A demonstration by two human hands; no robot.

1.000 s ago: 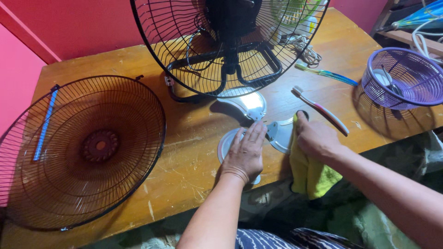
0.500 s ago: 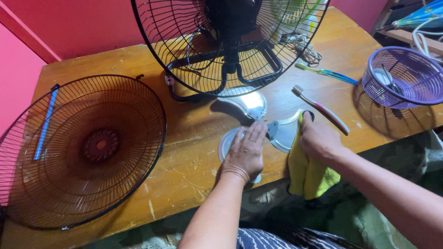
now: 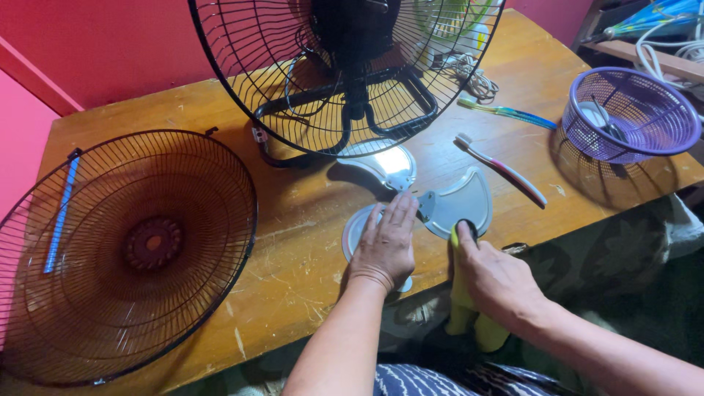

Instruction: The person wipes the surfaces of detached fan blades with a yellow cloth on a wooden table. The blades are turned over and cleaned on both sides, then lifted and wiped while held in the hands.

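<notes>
Left hand (image 3: 385,246) lies flat, released, pinning the fan blade (image 3: 458,205) hub to the desk (image 3: 293,213). Right hand (image 3: 495,282) is clenched on a yellow cloth (image 3: 462,308); the nearest blade's long axis runs off toward 1 o'clock from it.

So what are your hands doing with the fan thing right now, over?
Left hand flat on grey three-bladed plastic fan blade. Right hand presses yellow cloth at blade's near edge. Pink-white toothbrush lies beside it.

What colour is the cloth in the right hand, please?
Yellow; the cloth under the right hand shows in the head view.
</notes>
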